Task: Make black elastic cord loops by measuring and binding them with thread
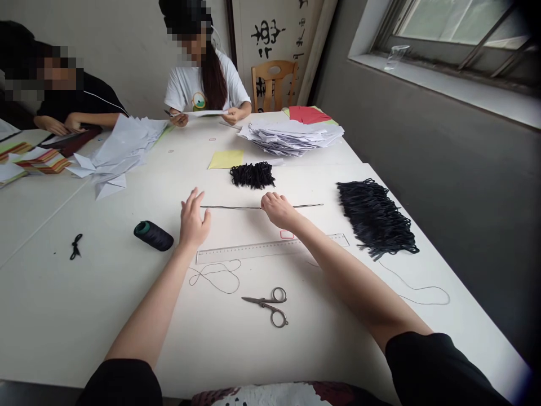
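A thin bundle of black thread [230, 207] lies stretched from side to side across the white table. My right hand [276, 210] is closed around the middle of it, and its far end pokes out to the right. At the left end, my left hand [194, 224] is open with fingers apart; whether it touches the thread is unclear. A clear ruler [249, 248] lies just below both hands. Nearer to me are open scissors [268, 306]. A spool of black thread [154, 235] rests on its side left of my left hand.
Black looped cords form a large pile [376, 217] at right and a smaller bunch [252, 175] ahead. Loose thread [215, 276] curls below the ruler. A paper stack [291, 138] and yellow paper [226, 159] lie farther back. Two people sit across the table [84, 316].
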`<action>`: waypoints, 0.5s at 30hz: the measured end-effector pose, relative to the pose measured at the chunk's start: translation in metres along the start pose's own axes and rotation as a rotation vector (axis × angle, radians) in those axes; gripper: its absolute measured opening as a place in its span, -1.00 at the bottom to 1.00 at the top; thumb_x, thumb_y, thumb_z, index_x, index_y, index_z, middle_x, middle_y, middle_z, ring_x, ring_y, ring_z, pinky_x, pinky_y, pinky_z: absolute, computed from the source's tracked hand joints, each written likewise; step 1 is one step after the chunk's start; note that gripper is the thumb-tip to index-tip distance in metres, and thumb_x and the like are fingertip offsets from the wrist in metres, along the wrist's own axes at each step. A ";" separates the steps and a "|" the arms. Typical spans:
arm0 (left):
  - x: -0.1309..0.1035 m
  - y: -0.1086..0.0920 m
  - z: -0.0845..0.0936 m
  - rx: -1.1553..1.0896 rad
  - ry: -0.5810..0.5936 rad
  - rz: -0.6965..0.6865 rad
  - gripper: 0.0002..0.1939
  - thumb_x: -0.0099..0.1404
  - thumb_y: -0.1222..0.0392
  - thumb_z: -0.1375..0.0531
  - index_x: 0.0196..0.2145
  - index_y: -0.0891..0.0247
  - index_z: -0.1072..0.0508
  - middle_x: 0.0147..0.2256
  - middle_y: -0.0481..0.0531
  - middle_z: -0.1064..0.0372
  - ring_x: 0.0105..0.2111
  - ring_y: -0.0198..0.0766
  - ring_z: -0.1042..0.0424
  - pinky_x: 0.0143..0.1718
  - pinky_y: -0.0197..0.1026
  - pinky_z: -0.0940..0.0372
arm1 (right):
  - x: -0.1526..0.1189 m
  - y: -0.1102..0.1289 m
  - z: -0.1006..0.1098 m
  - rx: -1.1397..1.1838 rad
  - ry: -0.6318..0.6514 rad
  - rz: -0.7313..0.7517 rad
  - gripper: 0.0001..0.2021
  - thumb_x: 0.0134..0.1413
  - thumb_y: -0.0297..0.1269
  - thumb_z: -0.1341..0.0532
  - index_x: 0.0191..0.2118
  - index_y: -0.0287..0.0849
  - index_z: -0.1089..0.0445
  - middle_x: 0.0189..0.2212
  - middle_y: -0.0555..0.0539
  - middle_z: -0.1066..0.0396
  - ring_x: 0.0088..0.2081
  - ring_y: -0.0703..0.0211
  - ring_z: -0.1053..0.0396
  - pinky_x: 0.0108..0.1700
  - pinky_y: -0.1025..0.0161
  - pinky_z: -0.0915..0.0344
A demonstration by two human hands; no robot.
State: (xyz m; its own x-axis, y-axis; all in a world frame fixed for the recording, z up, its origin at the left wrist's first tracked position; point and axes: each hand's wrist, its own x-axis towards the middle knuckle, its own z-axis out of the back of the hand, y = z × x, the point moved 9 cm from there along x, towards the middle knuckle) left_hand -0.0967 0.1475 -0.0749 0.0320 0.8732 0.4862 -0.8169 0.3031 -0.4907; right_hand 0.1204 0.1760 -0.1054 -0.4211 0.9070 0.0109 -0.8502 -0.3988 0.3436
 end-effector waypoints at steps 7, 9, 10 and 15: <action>0.009 -0.105 -0.060 -0.899 0.580 0.098 -0.55 0.42 -0.07 0.04 -0.04 0.32 -0.41 -0.14 0.20 -0.47 -0.05 -0.13 -0.45 0.10 -0.05 -0.24 | -0.047 0.022 0.052 0.345 0.119 0.095 -0.86 0.38 -0.37 0.11 -0.23 -0.16 -0.14 -0.29 -0.09 -0.48 -0.33 0.28 -0.41 -0.30 0.34 -0.29; 0.002 -0.123 -0.070 -1.020 0.706 0.179 -0.52 0.41 -0.13 0.04 -0.13 0.32 -0.44 -0.40 0.05 -0.39 -0.33 -0.24 -0.45 -0.11 -0.13 -0.32 | -0.059 0.023 0.066 0.415 0.085 0.085 -0.87 0.35 -0.39 0.08 -0.26 -0.15 -0.12 -0.35 -0.06 -0.45 -0.38 0.29 -0.37 -0.33 0.34 -0.26; -0.001 -0.128 -0.071 -1.033 0.740 0.216 -0.53 0.40 -0.14 0.01 -0.18 0.32 -0.45 -0.48 -0.03 -0.29 -0.45 -0.31 -0.37 -0.24 -0.20 -0.32 | -0.064 0.022 0.072 0.443 0.065 0.079 -0.87 0.34 -0.40 0.06 -0.28 -0.15 -0.12 -0.38 -0.04 -0.42 -0.40 0.30 -0.35 -0.33 0.34 -0.25; -0.017 -0.138 -0.061 -0.903 0.816 0.303 -0.66 0.31 -0.08 -0.16 -0.35 0.29 -0.45 -0.59 -0.19 0.10 -0.65 -0.45 0.15 -0.65 -0.32 0.18 | -0.079 0.014 0.079 0.455 0.021 0.079 -0.88 0.30 -0.41 0.05 -0.30 -0.15 -0.13 -0.43 0.01 -0.35 -0.44 0.31 -0.23 -0.37 0.35 -0.18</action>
State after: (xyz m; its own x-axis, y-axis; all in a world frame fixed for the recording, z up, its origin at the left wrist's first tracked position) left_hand 0.0508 0.1137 -0.0592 0.5222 0.8371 -0.1631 -0.1780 -0.0801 -0.9808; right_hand 0.1666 0.1093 -0.0269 -0.4896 0.8712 0.0363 -0.5919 -0.3627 0.7198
